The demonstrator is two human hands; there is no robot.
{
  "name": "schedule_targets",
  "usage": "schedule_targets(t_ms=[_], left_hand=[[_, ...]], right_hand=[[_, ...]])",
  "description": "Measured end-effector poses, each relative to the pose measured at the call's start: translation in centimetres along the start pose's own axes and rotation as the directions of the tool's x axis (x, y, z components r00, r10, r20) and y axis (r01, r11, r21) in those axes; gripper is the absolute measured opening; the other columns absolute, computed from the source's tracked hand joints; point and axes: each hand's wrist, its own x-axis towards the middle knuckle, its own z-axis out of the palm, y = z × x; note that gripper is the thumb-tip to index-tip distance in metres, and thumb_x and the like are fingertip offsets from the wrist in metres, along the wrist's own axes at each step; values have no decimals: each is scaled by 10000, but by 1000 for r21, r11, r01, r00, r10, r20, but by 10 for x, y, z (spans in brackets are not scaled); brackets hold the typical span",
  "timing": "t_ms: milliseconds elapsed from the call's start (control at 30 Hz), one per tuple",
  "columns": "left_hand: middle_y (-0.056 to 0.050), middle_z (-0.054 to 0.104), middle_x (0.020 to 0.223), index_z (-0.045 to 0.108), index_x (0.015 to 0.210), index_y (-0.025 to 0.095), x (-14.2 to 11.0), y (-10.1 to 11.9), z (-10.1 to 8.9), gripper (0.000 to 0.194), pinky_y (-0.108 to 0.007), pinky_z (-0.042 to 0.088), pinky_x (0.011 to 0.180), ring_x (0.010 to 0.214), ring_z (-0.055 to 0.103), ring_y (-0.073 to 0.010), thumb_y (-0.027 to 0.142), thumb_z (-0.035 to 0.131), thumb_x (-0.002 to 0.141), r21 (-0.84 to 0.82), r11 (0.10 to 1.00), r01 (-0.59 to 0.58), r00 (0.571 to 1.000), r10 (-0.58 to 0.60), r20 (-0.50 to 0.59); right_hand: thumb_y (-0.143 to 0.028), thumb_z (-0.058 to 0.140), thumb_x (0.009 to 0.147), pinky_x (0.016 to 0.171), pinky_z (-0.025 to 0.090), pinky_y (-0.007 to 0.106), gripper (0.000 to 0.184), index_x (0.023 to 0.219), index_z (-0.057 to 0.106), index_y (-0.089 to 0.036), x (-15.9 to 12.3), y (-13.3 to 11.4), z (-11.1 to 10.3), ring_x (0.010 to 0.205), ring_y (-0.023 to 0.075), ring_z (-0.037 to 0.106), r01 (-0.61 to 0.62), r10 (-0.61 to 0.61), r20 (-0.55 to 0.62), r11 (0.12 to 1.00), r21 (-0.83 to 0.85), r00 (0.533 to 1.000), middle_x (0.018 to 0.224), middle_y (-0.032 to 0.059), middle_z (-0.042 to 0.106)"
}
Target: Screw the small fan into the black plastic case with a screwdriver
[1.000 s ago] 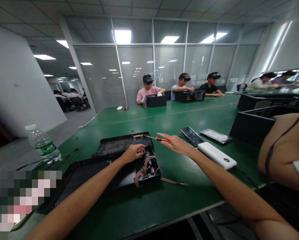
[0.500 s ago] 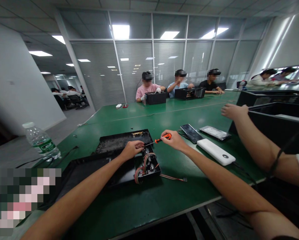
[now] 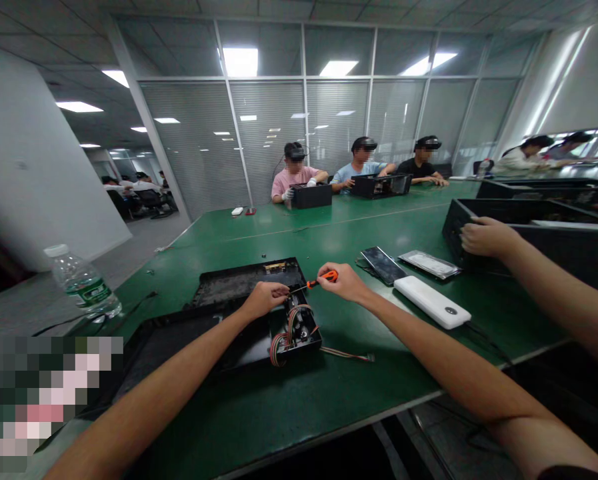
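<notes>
My right hand (image 3: 347,283) is closed around the orange-and-black handle of a screwdriver (image 3: 331,275). Its thin shaft points left, with the tip at the upper edge of a black metal case (image 3: 239,357). Close to that tip, my left hand (image 3: 263,300) has its fingers pressed together over the case; what they pinch, if anything, is hidden. Striped ribbon wires (image 3: 291,325) loop over the case's right end, and one lead with a small connector (image 3: 369,358) trails onto the table. Behind lies a dusty black panel (image 3: 249,280).
To the right lie a white power bank (image 3: 431,303), a dark phone (image 3: 383,265) and a hard drive (image 3: 429,264). A co-worker's hand (image 3: 491,237) grips a black computer case (image 3: 543,247). A water bottle (image 3: 86,287) stands left. Several people sit across the green table (image 3: 379,373).
My right hand and the screwdriver have shifted slightly left. The co-worker's hand at right has come down onto the black computer case, which now sits lower and further left.
</notes>
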Motion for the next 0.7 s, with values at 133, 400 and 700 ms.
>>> schedule_targets(t_ms=[133, 400, 700], left_hand=[[-62, 690, 789, 668, 880, 106, 0, -1, 1, 226, -253, 523, 693, 702, 641, -149, 235, 587, 714, -1, 1000, 15, 1000, -15, 4], [-64, 685, 809, 656, 913, 101, 0, -1, 3, 251, -247, 517, 696, 706, 633, -145, 229, 571, 714, -7, 1000, 12, 1000, -12, 20], [-60, 680, 820, 652, 914, 108, -1, -6, 4, 243, -244, 507, 707, 714, 625, -142, 224, 562, 720, -4, 1000, -6, 1000, 6, 23]], right_hand=[[-287, 542, 714, 562, 374, 186, 165, 780, 608, -150, 0, -1, -1, 592, 90, 514, 17, -17, 17, 1000, -10, 1000, 700, -1, 613], [-272, 544, 712, 557, 350, 185, 138, 747, 598, -150, 0, -12, -2, 561, 79, 491, 60, -60, 8, 996, -68, 998, 657, -13, 596], [-299, 513, 743, 565, 330, 185, 166, 777, 590, -157, 3, -19, -4, 582, 87, 512, 48, -33, 76, 977, -206, 997, 690, 1, 615]])
